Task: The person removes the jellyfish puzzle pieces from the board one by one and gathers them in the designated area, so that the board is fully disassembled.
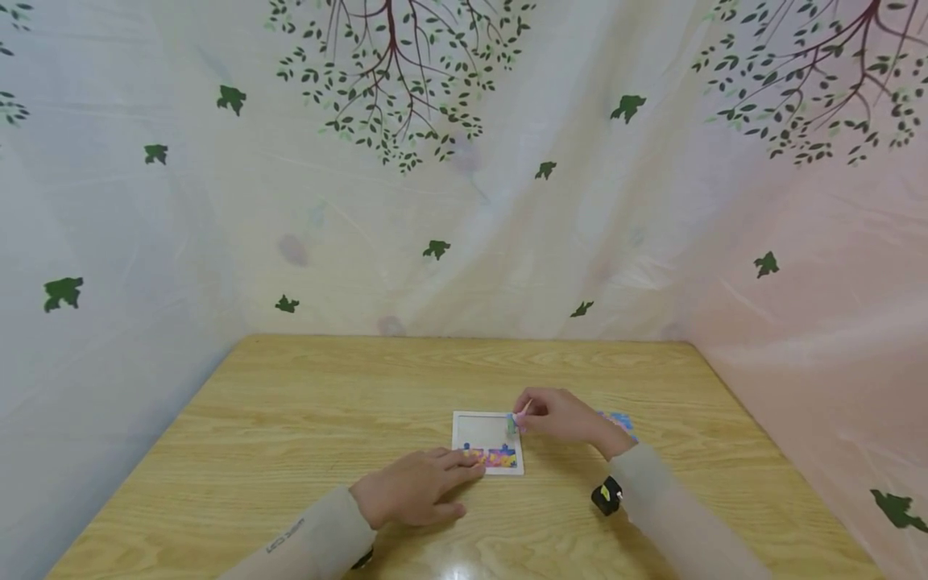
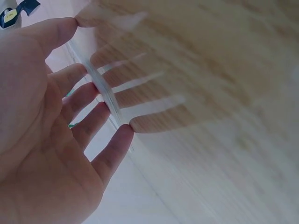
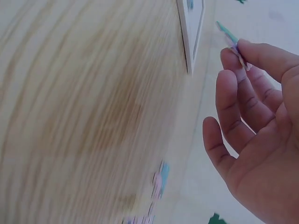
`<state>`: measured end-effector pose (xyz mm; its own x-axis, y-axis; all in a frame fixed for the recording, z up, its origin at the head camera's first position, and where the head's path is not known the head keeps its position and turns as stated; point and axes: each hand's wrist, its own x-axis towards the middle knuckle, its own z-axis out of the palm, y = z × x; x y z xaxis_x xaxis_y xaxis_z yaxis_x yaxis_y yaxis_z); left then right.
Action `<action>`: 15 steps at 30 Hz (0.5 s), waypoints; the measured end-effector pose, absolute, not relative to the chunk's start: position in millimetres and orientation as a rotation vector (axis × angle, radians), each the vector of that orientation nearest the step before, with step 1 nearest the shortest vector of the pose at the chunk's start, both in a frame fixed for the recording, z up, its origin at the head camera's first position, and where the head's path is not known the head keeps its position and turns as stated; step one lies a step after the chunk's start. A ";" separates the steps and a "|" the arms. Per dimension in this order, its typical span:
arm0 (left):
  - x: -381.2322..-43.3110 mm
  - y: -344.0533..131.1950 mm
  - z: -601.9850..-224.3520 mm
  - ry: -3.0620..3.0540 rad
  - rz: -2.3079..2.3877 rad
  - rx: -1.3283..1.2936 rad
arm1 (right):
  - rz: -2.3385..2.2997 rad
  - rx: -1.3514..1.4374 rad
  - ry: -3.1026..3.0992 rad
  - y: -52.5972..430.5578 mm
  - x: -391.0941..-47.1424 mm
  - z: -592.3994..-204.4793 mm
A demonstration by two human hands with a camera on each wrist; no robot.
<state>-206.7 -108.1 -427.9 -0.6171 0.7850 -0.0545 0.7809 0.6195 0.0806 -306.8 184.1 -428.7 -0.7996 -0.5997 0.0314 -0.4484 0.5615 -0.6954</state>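
A white-rimmed puzzle tray lies on the table, with joined colourful puzzle pieces along its near side. My left hand rests at the tray's near left corner, fingers extended over the rim and part of that row. In the left wrist view, the left fingers are spread and their tips meet the table. My right hand pinches a puzzle piece between thumb and fingers, over the tray's far right corner. The piece looks greenish and pink, seen nearly edge-on in the right wrist view.
Loose blue and pink puzzle pieces lie on the wooden table right of the tray, partly behind the right wrist. A black wrist device hangs by the right sleeve. Printed curtains stand behind the table and along its sides.
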 end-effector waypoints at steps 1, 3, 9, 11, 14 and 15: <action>-206.7 -108.1 -428.1 2.751 0.076 1.334 | -1.070 -0.868 2.586 189.0 -306.9 -428.9; -206.8 -108.2 -428.7 2.753 0.079 1.339 | -1.074 -0.846 2.591 199.2 -307.0 -429.4; -208.0 -108.7 -430.6 2.740 0.101 1.359 | -1.052 -0.814 2.625 229.0 -305.2 -429.2; -208.4 -108.8 -431.3 2.739 0.102 1.368 | -1.037 -0.787 2.641 237.8 -303.8 -428.6; -208.3 -108.9 -431.6 2.744 0.101 1.368 | -1.031 -0.753 2.653 250.1 -302.3 -428.0; -208.2 -109.0 -431.5 2.745 0.102 1.368 | -1.042 -0.743 2.647 254.0 -301.8 -428.1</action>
